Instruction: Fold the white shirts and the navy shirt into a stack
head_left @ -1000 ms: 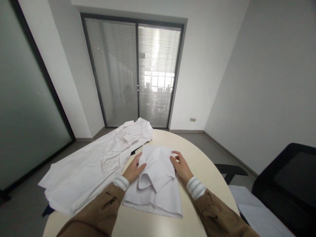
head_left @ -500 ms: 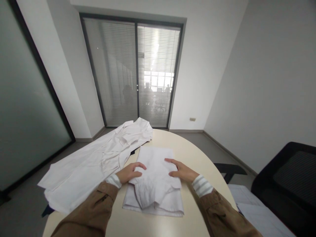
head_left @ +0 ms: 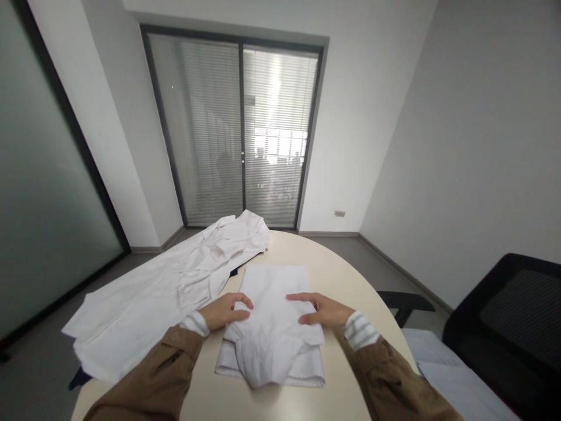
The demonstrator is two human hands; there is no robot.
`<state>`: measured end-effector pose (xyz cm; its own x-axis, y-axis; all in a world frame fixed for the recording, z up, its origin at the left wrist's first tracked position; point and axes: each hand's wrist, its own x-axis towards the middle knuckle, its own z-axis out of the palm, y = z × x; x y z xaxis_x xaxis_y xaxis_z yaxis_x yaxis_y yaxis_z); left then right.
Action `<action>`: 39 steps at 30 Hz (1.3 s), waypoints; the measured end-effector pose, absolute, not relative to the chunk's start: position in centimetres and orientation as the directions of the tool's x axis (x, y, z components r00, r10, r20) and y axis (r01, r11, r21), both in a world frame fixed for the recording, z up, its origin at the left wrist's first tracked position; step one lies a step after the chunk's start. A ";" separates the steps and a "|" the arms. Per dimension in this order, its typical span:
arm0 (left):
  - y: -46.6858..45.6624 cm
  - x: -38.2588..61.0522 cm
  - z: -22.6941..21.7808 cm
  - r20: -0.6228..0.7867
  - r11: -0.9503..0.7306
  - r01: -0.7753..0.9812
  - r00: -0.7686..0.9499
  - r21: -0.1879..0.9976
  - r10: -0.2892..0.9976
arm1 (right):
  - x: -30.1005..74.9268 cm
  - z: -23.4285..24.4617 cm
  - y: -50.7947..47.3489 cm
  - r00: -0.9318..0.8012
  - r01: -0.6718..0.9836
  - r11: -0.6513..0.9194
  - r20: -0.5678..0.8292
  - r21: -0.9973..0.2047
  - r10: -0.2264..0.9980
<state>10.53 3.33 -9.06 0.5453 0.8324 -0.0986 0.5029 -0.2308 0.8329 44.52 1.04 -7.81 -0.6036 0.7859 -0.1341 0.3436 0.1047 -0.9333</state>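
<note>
- Head view: left hand (head_left: pixel 225 311) and right hand (head_left: pixel 322 310) both released, laid flat on folded white cotton garment (head_left: pixel 269 286), grasping nothing.
- Garment under and between both hands, on round cream table (head_left: pixel 355 280).
- Left of left hand: spread white fabric coat (head_left: pixel 153 298).

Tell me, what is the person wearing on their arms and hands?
Both the left hand and right hand are bare, no gloves. The sleeves are brown, like a jacket, and striped white cuffs peek out at each wrist.
</note>
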 end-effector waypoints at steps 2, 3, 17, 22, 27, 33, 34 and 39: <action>3.4 10.8 -9.3 -0.051 -0.190 0.462 0.460 0.866 0.886 | 44.5 -7.5 0.8 -0.611 0.332 0.115 -0.120 -0.936 0.783; 3.5 11.1 -9.5 -0.028 -0.168 0.446 0.401 0.879 0.916 | 44.4 -7.6 0.8 -0.612 0.327 0.123 -0.111 -0.937 0.783; 3.1 10.2 -9.8 -0.163 0.018 0.316 0.438 0.948 0.884 | 45.1 -12.4 4.0 -0.282 0.472 0.201 0.070 -0.858 0.957; 4.1 11.3 -11.3 -0.059 -0.016 0.281 0.254 0.960 0.965 | 44.9 -12.5 3.9 -0.266 0.360 0.156 0.059 -0.920 0.962; 4.6 11.1 -11.9 0.022 -0.131 0.323 0.319 0.937 0.948 | 44.2 -13.4 5.7 -0.032 0.268 0.115 0.110 -0.957 0.993; 5.0 10.2 -11.5 -0.037 -0.089 0.352 0.336 0.932 0.941 | 44.9 -13.7 7.0 -0.089 0.356 0.166 0.143 -0.920 0.986; 5.4 10.2 -11.6 0.023 -0.122 0.393 0.248 0.912 0.968 | 45.0 -13.6 6.9 -0.123 0.349 0.162 0.126 -0.923 0.984; 8.2 10.9 -12.7 0.317 -0.262 0.536 -0.012 0.803 0.948 | 45.6 -13.4 7.0 -0.017 0.392 0.144 0.149 -0.909 0.989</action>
<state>10.91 8.19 -12.66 -0.0117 0.9483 0.3173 0.5360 -0.2619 0.8026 45.62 7.04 -13.41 -0.0171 0.9887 0.1489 0.3922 0.1436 -0.9086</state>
